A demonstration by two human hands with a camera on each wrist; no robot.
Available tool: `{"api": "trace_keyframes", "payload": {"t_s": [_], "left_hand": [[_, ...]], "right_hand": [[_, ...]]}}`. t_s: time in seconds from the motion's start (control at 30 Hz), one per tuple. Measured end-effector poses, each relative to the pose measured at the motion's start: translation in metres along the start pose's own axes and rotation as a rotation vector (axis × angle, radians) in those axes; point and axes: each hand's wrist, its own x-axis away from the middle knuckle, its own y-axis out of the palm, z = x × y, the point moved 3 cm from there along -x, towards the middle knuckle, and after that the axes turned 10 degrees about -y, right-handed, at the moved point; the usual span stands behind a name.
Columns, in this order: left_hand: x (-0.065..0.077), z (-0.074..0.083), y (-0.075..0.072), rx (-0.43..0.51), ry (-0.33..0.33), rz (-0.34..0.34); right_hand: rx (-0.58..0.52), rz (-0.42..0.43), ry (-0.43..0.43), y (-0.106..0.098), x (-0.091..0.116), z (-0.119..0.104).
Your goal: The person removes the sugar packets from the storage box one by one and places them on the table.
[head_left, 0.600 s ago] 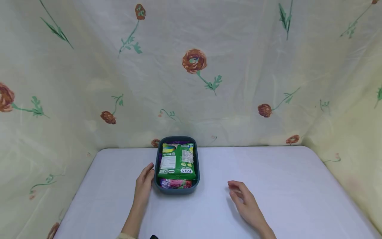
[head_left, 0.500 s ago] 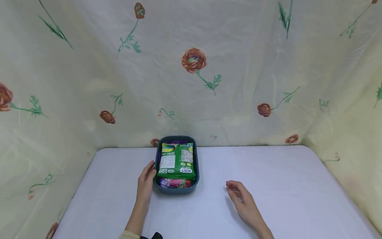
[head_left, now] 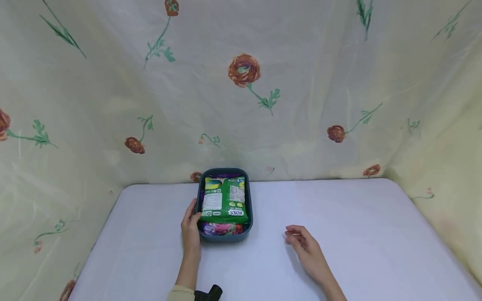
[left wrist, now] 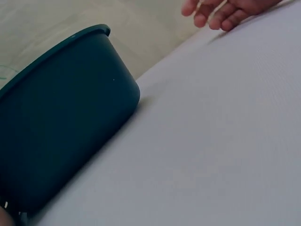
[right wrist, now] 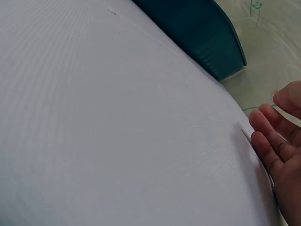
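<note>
Sitting with its long axis pointing away from the person, the dark teal, round-cornered rectangular bin (head_left: 225,239) is just right of the left hand (head_left: 191,230): head view puts those fingers along its left wall, thumb at the rim; can't tell if they grip. A green printed foil packet (head_left: 226,205) lies on top inside. Right hand (head_left: 311,255) is off to the right, well apart, fingers loosely bent, holding nothing; left is clearly nearer. Left wrist view: bin wall fills the left side, base down on the white table (left wrist: 188,155); left fingers mostly out of frame. Right wrist view: table surface separates bin and right fingers.
</note>
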Motion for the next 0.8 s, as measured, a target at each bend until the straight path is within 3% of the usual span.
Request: {"api": "trace_keyframes", "payload": {"t_s": [0.2, 0.37, 0.8], "left_hand": [[-0.001, 0.008, 0.007, 0.065, -0.025, 0.052], [-0.003, -0.004, 0.005, 0.090, -0.057, 0.076], [0.002, -0.005, 0.006, 0.063, -0.041, 0.057]], "right_hand": [[-0.022, -0.009, 0.025, 0.002, -0.006, -0.002], [-0.042, -0.021, 0.033, 0.005, -0.004, -0.001], [-0.202, -0.081, -0.031, 0.027, -0.016, -0.022]]}}
